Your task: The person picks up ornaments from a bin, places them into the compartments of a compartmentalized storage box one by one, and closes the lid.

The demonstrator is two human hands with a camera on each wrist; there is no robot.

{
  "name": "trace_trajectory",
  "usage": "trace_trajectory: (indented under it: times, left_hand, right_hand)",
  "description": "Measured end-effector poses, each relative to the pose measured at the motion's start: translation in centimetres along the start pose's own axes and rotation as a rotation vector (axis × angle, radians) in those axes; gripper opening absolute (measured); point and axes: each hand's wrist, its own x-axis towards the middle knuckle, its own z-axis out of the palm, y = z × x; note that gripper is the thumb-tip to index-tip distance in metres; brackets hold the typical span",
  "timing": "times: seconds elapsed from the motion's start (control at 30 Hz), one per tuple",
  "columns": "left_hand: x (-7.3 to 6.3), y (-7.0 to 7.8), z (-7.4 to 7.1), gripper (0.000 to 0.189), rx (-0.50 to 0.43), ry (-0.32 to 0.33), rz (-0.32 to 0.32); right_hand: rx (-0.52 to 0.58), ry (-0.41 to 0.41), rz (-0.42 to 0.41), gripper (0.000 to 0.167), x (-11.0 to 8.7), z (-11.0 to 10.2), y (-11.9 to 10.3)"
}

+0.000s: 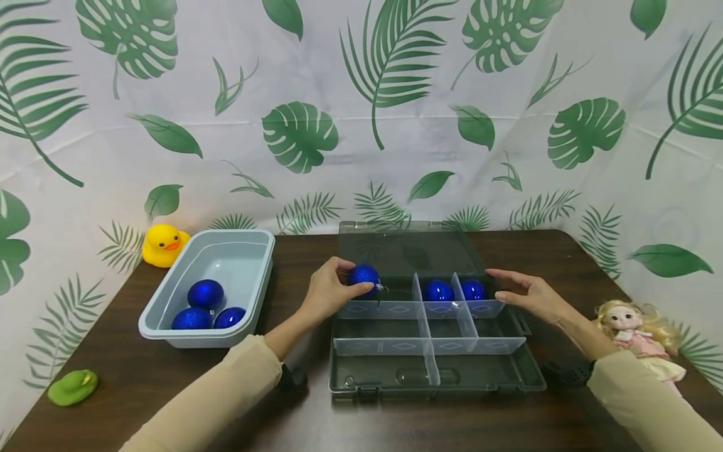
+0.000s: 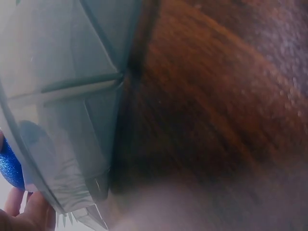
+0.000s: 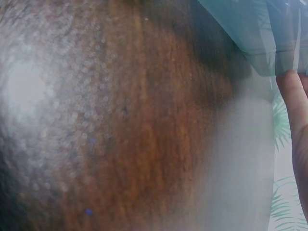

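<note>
My left hand (image 1: 326,290) pinches a glittery blue bauble (image 1: 363,277) between thumb and fingers, over the back left compartment of a grey see-through divider box (image 1: 377,394). The bauble's metal cap points right. Two shiny blue baubles, one (image 1: 439,290) and another (image 1: 473,289), sit in the two back compartments farther right. My right hand (image 1: 533,296) is at the box's back right corner, fingers fairly straight; in the right wrist view a fingertip (image 3: 288,77) touches the box's edge. In the left wrist view, part of the held bauble (image 2: 10,166) shows beside the box wall.
A pale blue basin (image 1: 265,270) on the left contains three blue baubles (image 1: 206,294). A yellow duck (image 1: 164,245) stands behind it, and a green duck (image 1: 73,387) lies at the front left. On the right lies a doll (image 1: 638,339). The box's lid (image 1: 407,245) is folded back toward the curtain.
</note>
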Motion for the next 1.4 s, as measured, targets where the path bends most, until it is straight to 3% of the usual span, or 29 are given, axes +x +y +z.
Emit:
trace_trajectory:
  times: [0.13,0.3,0.6,0.77,0.93,1.07,1.27,1.4]
  left_hand:
    - [-0.2,0.0,0.1,0.038,0.057,0.010,0.054]
    - [-0.4,0.1,0.1,0.032,0.086,-0.011,0.069]
    - [-0.6,0.1,-0.2,0.030,0.061,-0.028,0.076]
    - [-1.0,-0.1,-1.3,0.025,0.021,-0.011,0.100]
    - [-1.7,0.4,-4.3,0.027,0.003,-0.010,0.117]
    - [-2.3,0.0,-8.0,0.031,0.000,-0.006,0.071]
    - [-3.4,-3.0,-14.8,0.045,0.084,0.004,-0.066]
    - [-4.2,-5.6,-18.2,0.053,0.125,0.029,-0.154]
  right_hand:
    - [-0.006,0.002,0.000,0.050,0.0,0.0,0.0]
    - [-0.009,0.002,-0.002,0.050,-0.1,0.1,0.0]
    - [-0.009,0.002,-0.001,0.050,0.1,0.2,0.2]
    - [-0.009,0.010,-0.027,0.049,0.1,0.3,0.4]
    - [-0.037,0.018,-0.024,0.049,-0.1,0.1,0.2]
    - [-0.055,0.017,-0.003,0.049,-0.2,0.0,0.0]
    - [-0.045,0.012,0.000,0.050,-0.1,0.0,0.1]
    - [-0.060,0.012,0.005,0.050,0.0,0.1,0.1]
